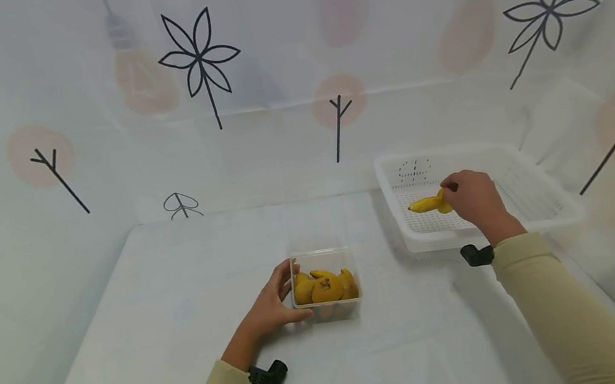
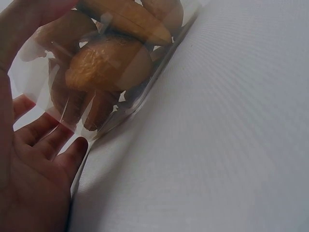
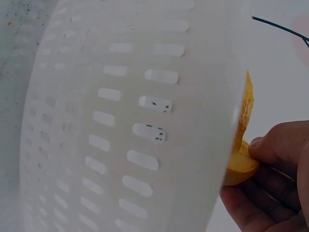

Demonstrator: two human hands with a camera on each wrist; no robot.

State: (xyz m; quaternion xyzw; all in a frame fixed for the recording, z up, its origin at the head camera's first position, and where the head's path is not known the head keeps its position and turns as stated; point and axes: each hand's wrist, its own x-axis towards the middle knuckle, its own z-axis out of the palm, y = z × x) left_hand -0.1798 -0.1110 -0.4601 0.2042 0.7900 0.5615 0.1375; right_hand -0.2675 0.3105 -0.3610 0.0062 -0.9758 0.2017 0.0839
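Note:
My left hand [image 1: 271, 308] holds a clear plastic box [image 1: 332, 310] by its left side, thumb toward the near corner and fingers behind. Inside it are several yellow-orange fruits [image 2: 111, 63], some round, some long like small bananas. Over the white perforated basket [image 3: 145, 159], my right hand [image 1: 473, 198] pinches a small yellow banana-like fruit [image 3: 244, 169] between thumb and fingers. A long yellow piece [image 1: 426, 204] with a dark tip sticks out to the left of the fingertips. Whether this is a second fruit or part of the same one, I cannot tell.
The box stands on a white-covered table [image 1: 181, 301], left of and nearer than the basket. White cloth [image 1: 277, 144] printed with plants and bulbs hangs behind the table and at both sides. The basket's raised rim lies close below the right hand.

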